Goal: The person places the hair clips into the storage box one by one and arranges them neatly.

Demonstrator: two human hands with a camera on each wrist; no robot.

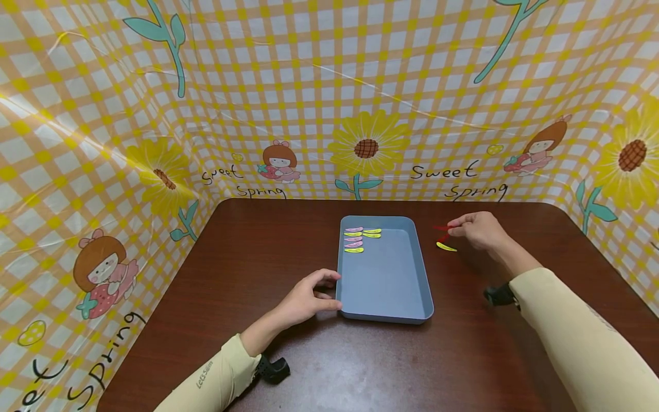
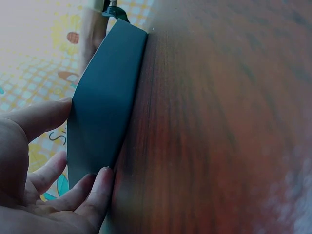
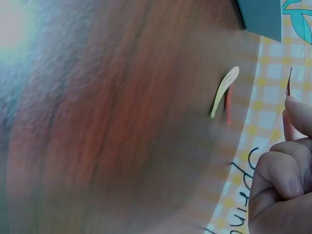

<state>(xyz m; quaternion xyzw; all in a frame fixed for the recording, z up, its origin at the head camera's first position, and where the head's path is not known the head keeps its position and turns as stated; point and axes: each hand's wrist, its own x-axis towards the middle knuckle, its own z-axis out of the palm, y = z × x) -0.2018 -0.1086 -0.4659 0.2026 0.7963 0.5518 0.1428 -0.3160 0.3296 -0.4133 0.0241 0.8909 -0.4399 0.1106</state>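
Observation:
My right hand (image 1: 481,230) pinches a red snap hair clip (image 3: 289,85) between thumb and finger, just above the table right of the tray. On the table beneath it lie a yellow hair clip (image 1: 446,247) and a second red hair clip (image 3: 228,105), side by side. My left hand (image 1: 309,294) rests its fingertips against the outer left wall of the blue-grey tray (image 1: 381,318), without curling round it. Inside the tray's far left part, pink hair clips (image 1: 353,244) and yellow hair clips (image 1: 372,236) lie flat in two columns, the left one longer.
The dark brown wooden table (image 1: 247,252) carries the tray at its middle. A yellow checked plastic sheet (image 1: 288,68) with flowers stands as a wall along the back and both sides. Black straps with devices (image 1: 273,369) sit on both wrists.

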